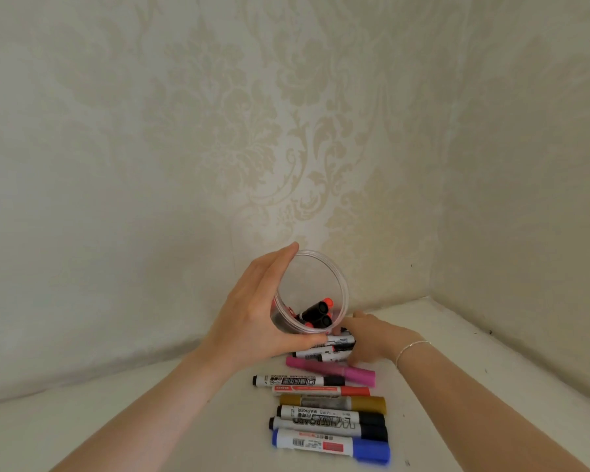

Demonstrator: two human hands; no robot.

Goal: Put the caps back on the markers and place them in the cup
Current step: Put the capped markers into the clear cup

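My left hand [252, 315] grips a clear plastic cup [334, 277], tilted with its mouth toward me; black markers with red ends [315, 311] lie inside. Just below the cup my right hand [365, 338] rests on a small bunch of white markers [327, 349], fingers curled around them. Toward me, a row of capped markers lies on the white surface: pink [331, 369], white with black cap [297, 380], red [321, 390], gold [334, 401], two white ones with black caps [327, 417], and blue [331, 446].
Patterned cream walls meet in a corner close behind the cup. The white surface [116, 420] spreads left and right of the markers. A thin bracelet [411, 347] circles my right wrist.
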